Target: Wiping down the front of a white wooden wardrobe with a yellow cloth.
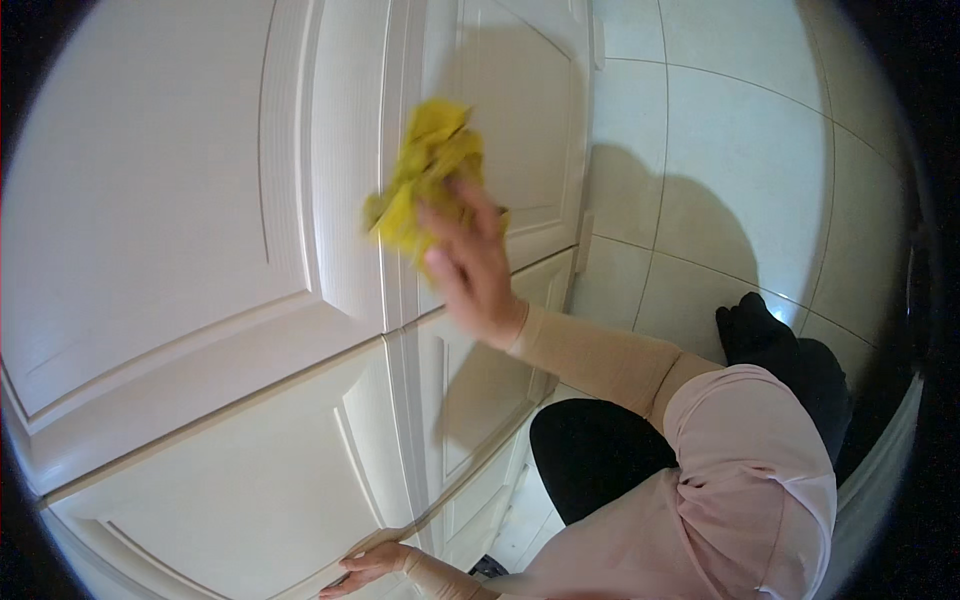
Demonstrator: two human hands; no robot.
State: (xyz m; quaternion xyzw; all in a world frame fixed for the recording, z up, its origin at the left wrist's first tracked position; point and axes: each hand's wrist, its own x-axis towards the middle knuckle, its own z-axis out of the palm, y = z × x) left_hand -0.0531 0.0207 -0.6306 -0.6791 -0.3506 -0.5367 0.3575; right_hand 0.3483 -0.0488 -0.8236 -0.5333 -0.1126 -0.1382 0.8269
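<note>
My right hand (476, 274) holds a crumpled yellow cloth (431, 176), its fingers pressed into it; hand and cloth are blurred. The cloth is over the moulded frame between two white panelled cabinet doors, a large one (150, 187) at the left and another (517, 135) at the upper middle. Low in the view, my left hand (371, 568) lies with its fingers extended at the edge of a lower white panel (247, 472). A small dark thing shows by its fingers, too little to name. No object is visible in that palm.
Pale floor tiles (742, 165) spread at the upper right, with shadows on them. My black-clad knee (600, 457) is close to the lower cabinet panels, and a black-covered foot (754, 330) rests on the tiles. A sheer pale fabric (877, 480) hangs at the right rim.
</note>
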